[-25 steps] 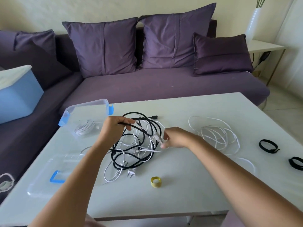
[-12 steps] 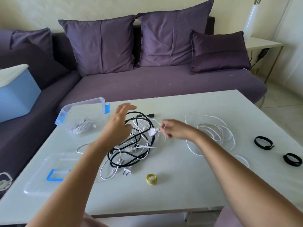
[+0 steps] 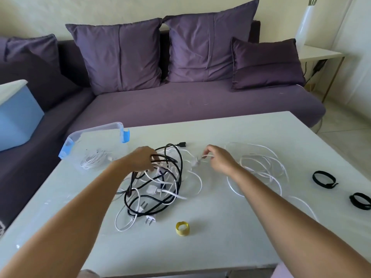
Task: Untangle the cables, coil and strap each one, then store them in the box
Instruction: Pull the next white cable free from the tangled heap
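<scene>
Left to right on the white table (image 3: 241, 247): one clear box (image 3: 94, 149) holding one coiled white cable, one black-and-white tangle (image 3: 158, 183) at centre, one yellow strap (image 3: 182, 228) below it, one loose white cable (image 3: 261, 165), two black straps (image 3: 323, 179) at right edge. Left hand (image 3: 140, 159) curled, fingers hooked around black loops at the tangle's top. Right hand (image 3: 217, 158) pinches a white cable end, other fingers loosely bent.

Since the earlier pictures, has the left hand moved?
Yes. The left hand dropped from open above the tangled black cable onto it, gripping loops, toward the yellow strap roll.
</scene>
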A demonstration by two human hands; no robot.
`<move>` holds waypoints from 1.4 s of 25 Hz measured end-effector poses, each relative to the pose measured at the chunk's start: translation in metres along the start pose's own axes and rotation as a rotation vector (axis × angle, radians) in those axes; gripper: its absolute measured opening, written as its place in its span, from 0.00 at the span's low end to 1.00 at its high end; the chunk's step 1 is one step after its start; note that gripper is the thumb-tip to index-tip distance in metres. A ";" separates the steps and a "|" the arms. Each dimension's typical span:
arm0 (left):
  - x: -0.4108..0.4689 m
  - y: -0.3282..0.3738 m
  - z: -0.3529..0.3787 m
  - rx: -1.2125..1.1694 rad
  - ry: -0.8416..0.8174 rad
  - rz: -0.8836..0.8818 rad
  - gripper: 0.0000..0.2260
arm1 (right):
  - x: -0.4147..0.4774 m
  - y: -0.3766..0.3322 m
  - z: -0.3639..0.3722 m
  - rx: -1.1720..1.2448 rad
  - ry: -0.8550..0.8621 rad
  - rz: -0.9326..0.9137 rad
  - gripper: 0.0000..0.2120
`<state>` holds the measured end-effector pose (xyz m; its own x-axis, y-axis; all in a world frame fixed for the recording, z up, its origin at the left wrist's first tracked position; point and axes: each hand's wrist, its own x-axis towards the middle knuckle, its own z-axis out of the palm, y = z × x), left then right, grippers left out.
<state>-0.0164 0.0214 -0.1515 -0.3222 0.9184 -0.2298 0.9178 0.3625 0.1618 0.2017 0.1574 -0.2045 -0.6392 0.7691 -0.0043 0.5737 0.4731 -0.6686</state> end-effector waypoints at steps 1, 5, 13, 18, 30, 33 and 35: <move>-0.005 -0.009 -0.005 -0.146 0.079 0.001 0.08 | 0.005 0.001 0.011 -0.012 -0.029 0.027 0.14; -0.037 -0.035 -0.034 -0.463 0.489 -0.054 0.12 | 0.019 0.009 0.042 -0.073 -0.033 0.097 0.15; -0.080 -0.071 -0.051 -0.706 1.059 -0.458 0.11 | 0.007 0.064 -0.044 -0.508 0.115 0.450 0.15; -0.086 -0.070 -0.039 -0.798 0.972 -0.517 0.11 | 0.007 0.072 -0.081 -0.390 0.170 0.744 0.28; -0.076 -0.071 -0.044 -0.916 0.843 -0.076 0.17 | 0.036 -0.111 0.055 -0.118 -0.394 -0.381 0.36; -0.076 -0.072 -0.046 -0.955 0.844 -0.038 0.21 | 0.027 -0.141 0.065 -0.005 -0.570 -0.418 0.02; -0.078 -0.078 -0.044 -0.921 0.856 -0.044 0.18 | 0.024 -0.144 0.040 0.148 -0.674 -0.360 0.06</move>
<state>-0.0727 -0.0714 -0.1035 -0.7115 0.5864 0.3871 0.5116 0.0546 0.8575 0.0832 0.0905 -0.1378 -0.9737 0.1295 -0.1874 0.2278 0.5456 -0.8064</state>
